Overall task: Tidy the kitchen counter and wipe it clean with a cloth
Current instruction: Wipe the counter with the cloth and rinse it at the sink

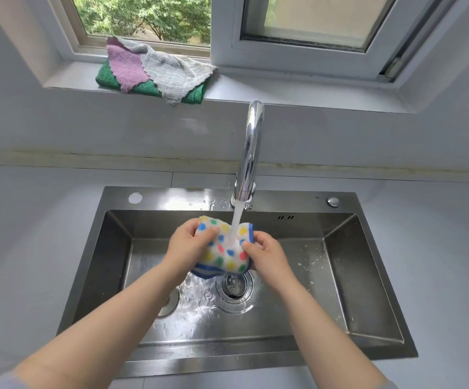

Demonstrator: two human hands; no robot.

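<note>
dotted cloth [225, 249] is gripped by left hand [187, 245] and right hand [264, 249] under tap [251, 153]. it should be soaked evenly, then wrung over sink [368, 265].

The spotted cloth [222, 259] is showing blue, yellow, green and red dots on white, with a blue-and-white striped edge. The sink [362, 276] is gleaming steel grey, the tap [251, 153] shining chrome. The purple rag [125, 67], the grey rag [174, 73] and the green rag [107, 78] are each showing plain colour; the counter [31, 220] is looking pale grey-white.
</note>
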